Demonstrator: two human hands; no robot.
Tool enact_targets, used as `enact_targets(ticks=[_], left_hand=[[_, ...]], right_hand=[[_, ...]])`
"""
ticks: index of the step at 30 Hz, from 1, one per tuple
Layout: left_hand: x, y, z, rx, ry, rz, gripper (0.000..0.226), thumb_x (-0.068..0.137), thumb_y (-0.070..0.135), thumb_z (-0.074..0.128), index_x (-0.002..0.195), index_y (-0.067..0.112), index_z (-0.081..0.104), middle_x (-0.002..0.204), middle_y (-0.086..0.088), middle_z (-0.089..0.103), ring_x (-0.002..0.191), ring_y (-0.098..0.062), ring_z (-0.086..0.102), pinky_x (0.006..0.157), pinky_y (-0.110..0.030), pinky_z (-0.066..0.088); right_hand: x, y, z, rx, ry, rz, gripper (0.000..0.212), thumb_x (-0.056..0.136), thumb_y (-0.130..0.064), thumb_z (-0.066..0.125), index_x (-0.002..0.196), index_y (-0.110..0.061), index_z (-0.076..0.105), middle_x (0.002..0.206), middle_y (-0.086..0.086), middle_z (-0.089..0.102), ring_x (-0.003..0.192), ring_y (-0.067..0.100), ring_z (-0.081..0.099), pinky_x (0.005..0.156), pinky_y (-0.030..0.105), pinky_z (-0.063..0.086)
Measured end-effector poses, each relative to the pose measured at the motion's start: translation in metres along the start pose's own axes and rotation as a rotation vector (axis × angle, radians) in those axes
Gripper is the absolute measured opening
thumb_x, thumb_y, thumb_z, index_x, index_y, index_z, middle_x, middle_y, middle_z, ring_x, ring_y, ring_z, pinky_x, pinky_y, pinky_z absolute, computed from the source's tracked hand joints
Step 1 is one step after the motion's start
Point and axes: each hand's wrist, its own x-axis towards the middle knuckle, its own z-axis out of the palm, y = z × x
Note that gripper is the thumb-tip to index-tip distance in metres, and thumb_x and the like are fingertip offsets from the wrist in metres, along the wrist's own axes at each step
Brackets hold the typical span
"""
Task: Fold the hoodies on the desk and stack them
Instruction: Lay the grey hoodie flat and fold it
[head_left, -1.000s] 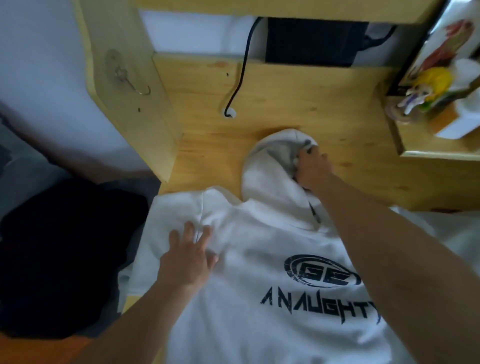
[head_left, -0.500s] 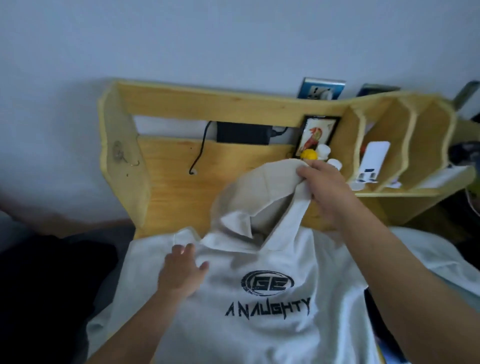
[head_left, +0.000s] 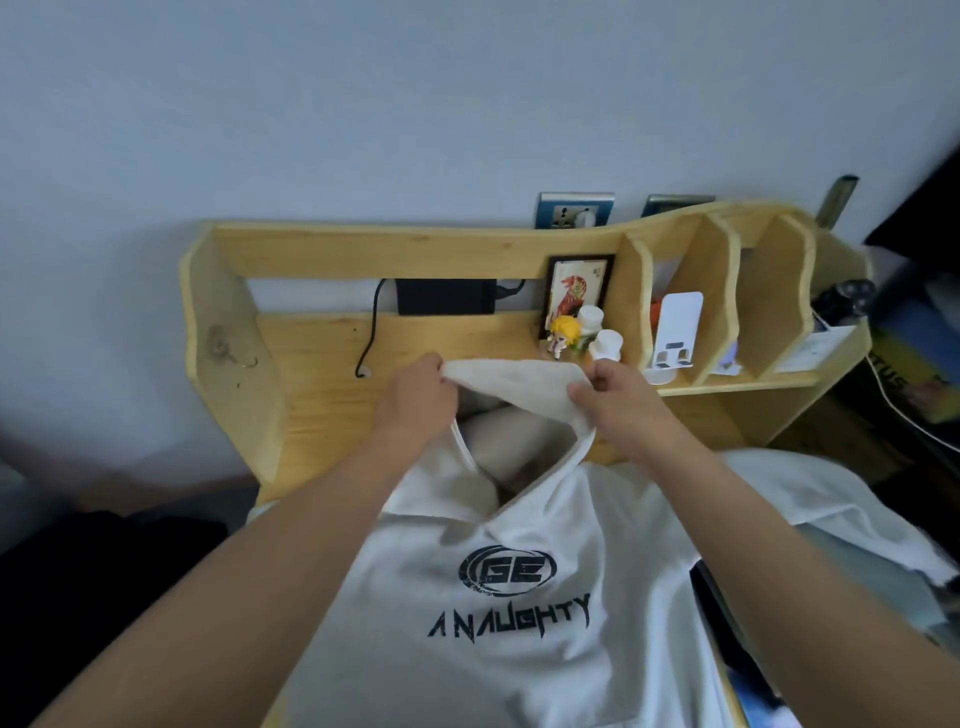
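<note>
Hoodie (head_left: 498, 623) on desk (head_left: 322, 374), hood pinched by left hand (head_left: 415, 397), right hand (head_left: 618, 400), figurine (head_left: 563, 332) behind

Layout of my desk, head view.
My left hand (head_left: 415, 397) and right hand (head_left: 618, 400) lift the hood above the hoodie (head_left: 498, 613) on the desk (head_left: 322, 379); behind stands the shelf (head_left: 691, 312), figurine (head_left: 563, 332) inside.

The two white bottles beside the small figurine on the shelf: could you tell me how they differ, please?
The nearer bottle stands at the front edge of the shelf, right of the figurine; the farther bottle stands behind it, closer to the framed picture. The nearer bottle shows fully; the farther bottle is partly hidden by it and the figurine. Both are white, capped and upright.
</note>
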Motion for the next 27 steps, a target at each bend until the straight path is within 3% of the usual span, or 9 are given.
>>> enact_targets(ticks=[1,4,6,8,10,12,16,22,27], left_hand=[[0.006,0.013,-0.011,-0.023,0.0,0.024,0.017,0.093,0.016,0.044,0.097,0.017,0.06,0.098,-0.009,0.067,0.085,-0.031,0.06,0.07,-0.039,0.05],[0.01,0.054,-0.04,0.047,-0.029,0.127,0.03,0.094,0.017,0.039,0.111,0.018,0.065,0.107,-0.004,0.068,0.095,-0.03,0.062,0.082,-0.041,0.053],[0.002,0.073,-0.051,0.118,-0.041,0.192,0.034,0.094,0.019,0.038,0.115,0.021,0.064,0.106,0.0,0.066,0.094,-0.026,0.061,0.078,-0.039,0.051],[-0.009,0.082,-0.053,0.152,-0.008,0.25,0.031,0.092,0.022,0.038,0.11,0.024,0.063,0.101,0.001,0.067,0.09,-0.025,0.062,0.077,-0.041,0.054],[-0.02,0.079,-0.048,0.209,0.057,0.319,0.023,0.094,0.021,0.041,0.105,0.021,0.061,0.092,-0.001,0.065,0.082,-0.025,0.062,0.07,-0.042,0.054],[-0.026,0.065,-0.042,0.302,0.154,0.388,0.016,0.094,0.017,0.046,0.102,0.017,0.059,0.089,-0.003,0.063,0.075,-0.026,0.059,0.062,-0.04,0.05],[-0.039,0.015,-0.031,0.559,0.161,0.359,0.009,0.09,0.007,0.05,0.094,0.015,0.052,0.095,-0.006,0.057,0.061,-0.022,0.041,0.054,-0.034,0.028],[-0.041,-0.034,-0.025,0.254,0.088,0.011,0.012,0.094,0.017,0.057,0.1,0.015,0.048,0.093,-0.001,0.047,0.077,-0.025,0.05,0.068,-0.039,0.042],[-0.09,-0.083,0.008,0.078,-0.034,0.279,0.012,0.09,0.02,0.062,0.094,0.015,0.052,0.106,0.004,0.043,0.073,-0.017,0.052,0.067,-0.035,0.046]], right_hand=[[0.0,0.001,-0.002,-0.125,0.0,0.015,0.001,0.098,-0.026,0.06,0.099,-0.026,0.061,0.098,-0.002,0.064,0.084,0.014,0.058,0.068,0.027,0.043],[0.001,0.003,-0.006,-0.308,-0.026,-0.076,0.073,0.088,-0.041,0.071,0.15,-0.024,0.035,0.142,0.005,0.045,0.123,0.02,0.051,0.1,0.037,0.046],[-0.005,-0.005,0.001,-0.35,-0.071,-0.242,0.1,0.082,-0.048,0.075,0.159,-0.027,0.014,0.157,0.002,0.028,0.143,0.022,0.029,0.117,0.043,0.031],[-0.006,-0.009,0.019,-0.433,-0.093,-0.376,0.107,0.08,-0.05,0.075,0.159,-0.025,0.008,0.159,0.001,0.024,0.146,0.022,0.021,0.117,0.04,0.025],[0.003,-0.005,0.036,-0.46,-0.001,-0.405,0.094,0.082,-0.038,0.075,0.156,-0.019,0.02,0.148,0.007,0.039,0.137,0.027,0.036,0.11,0.04,0.034],[0.025,0.003,0.034,-0.463,0.181,-0.335,0.058,0.087,-0.024,0.068,0.139,-0.019,0.043,0.123,0.006,0.059,0.114,0.028,0.057,0.088,0.038,0.048],[0.051,0.01,0.008,-0.725,0.331,-0.268,0.018,0.086,-0.006,0.053,0.102,-0.015,0.055,0.089,0.003,0.056,0.085,0.03,0.064,0.062,0.034,0.046],[0.066,-0.001,0.0,-0.596,0.372,-0.287,0.03,0.087,-0.008,0.052,0.114,-0.016,0.063,0.098,0.008,0.065,0.091,0.032,0.065,0.07,0.036,0.051],[0.01,0.045,0.024,-0.452,0.309,-0.681,0.058,0.073,0.003,0.061,0.128,-0.013,0.057,0.103,0.013,0.068,0.09,0.034,0.063,0.069,0.04,0.054]])
